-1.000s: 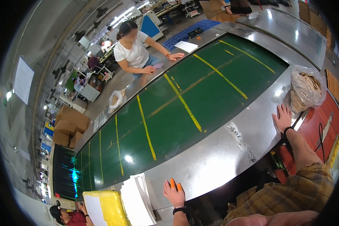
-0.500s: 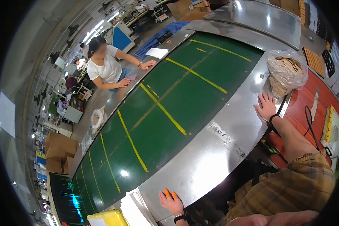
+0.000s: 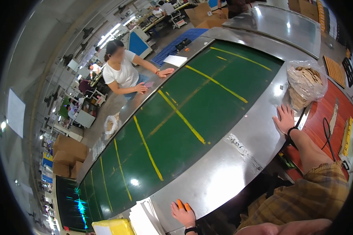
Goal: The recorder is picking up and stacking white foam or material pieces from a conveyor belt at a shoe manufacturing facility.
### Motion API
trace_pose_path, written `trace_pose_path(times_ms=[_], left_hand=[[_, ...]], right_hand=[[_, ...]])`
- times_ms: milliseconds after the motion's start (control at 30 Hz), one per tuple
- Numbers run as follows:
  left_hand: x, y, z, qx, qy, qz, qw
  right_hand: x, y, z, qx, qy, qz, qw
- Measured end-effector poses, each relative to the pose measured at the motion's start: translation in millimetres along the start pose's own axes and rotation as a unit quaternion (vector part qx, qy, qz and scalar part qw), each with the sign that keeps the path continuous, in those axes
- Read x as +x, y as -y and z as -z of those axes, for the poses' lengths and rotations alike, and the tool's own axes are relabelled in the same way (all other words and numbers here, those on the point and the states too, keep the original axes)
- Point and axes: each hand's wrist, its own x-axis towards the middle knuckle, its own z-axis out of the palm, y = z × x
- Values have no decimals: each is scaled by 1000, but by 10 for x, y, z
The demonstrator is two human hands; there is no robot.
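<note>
My left hand [image 3: 183,214] lies palm down on the metal border [image 3: 202,188] of a conveyor, beside a stack of white sheets [image 3: 145,217]. Two of its fingers wear orange covers, and its fingers are stretched out. Farther right, my right hand [image 3: 285,118] rests flat with spread fingers on the same border, just below a clear plastic bag of brown pieces [image 3: 305,84]. Neither hand holds anything. Between the borders runs a green belt [image 3: 176,135] marked with yellow cross lines; nothing lies on it.
Across the belt a person in a white shirt [image 3: 123,72] rests both hands on the far border, near a white sheet [image 3: 175,60]. A yellow package [image 3: 117,227] sits at the lower left. Right of my arm, a red tabletop [image 3: 335,117] bears a black cable.
The whole view has shifted, so the scene sits a little farther right and lower. Both my hands stay flat on the metal border.
</note>
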Motion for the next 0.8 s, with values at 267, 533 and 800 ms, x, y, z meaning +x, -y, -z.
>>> trace_pose_path(times_ms=[267, 533, 800], left_hand=[[15, 3, 33, -18, 2, 3, 1000], [17, 60, -3, -28, -2, -5, 1000], [38, -92, 149, -8, 11, -2, 1000]], right_hand=[[-46, 50, 30, -1, 23, -17, 1000], [-81, 61, -3, 0, 23, -22, 999], [-69, 60, -28, 1, 19, -22, 1000]])
